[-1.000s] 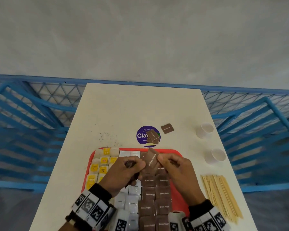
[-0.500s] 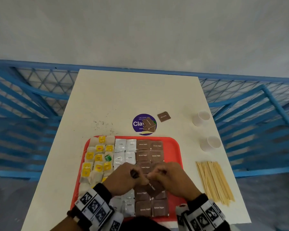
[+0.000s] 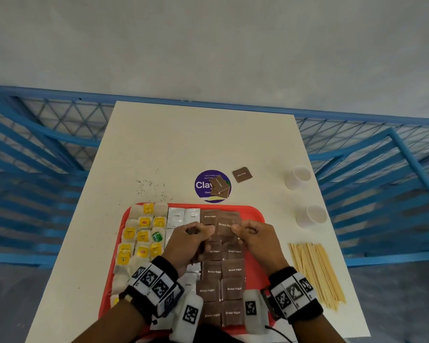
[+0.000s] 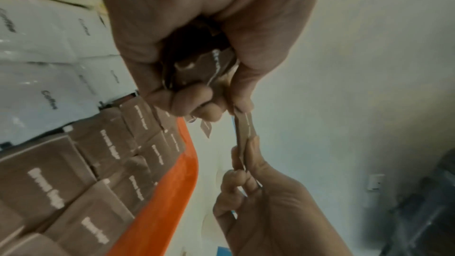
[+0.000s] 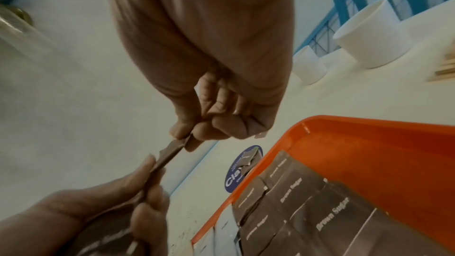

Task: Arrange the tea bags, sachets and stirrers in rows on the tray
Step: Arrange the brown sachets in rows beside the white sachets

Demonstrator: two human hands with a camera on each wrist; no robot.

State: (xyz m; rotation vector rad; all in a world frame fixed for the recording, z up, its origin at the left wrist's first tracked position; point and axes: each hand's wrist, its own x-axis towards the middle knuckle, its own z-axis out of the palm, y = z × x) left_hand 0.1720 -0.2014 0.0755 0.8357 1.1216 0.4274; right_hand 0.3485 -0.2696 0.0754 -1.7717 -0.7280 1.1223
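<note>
Both hands above the tray's [image 3: 257, 214] far half, one brown sugar sachet [image 3: 224, 227] stretched between them. Left hand [image 3: 187, 241] pinches its left edge, more sachets curled in the palm; right hand [image 3: 254, 237] pinches its right edge, fingers [image 5: 222, 127] curled. Stirrers [image 3: 316, 272] near the tabletop's [image 3: 183, 144] right edge.

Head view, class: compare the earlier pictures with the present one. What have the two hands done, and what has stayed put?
Half a second ago both hands worked low over the middle brown rows; now the left hand and right hand have moved toward the tray's far end, pinching one brown sugar sachet between them. The stirrers, cups and loose sachets stayed put.
</note>
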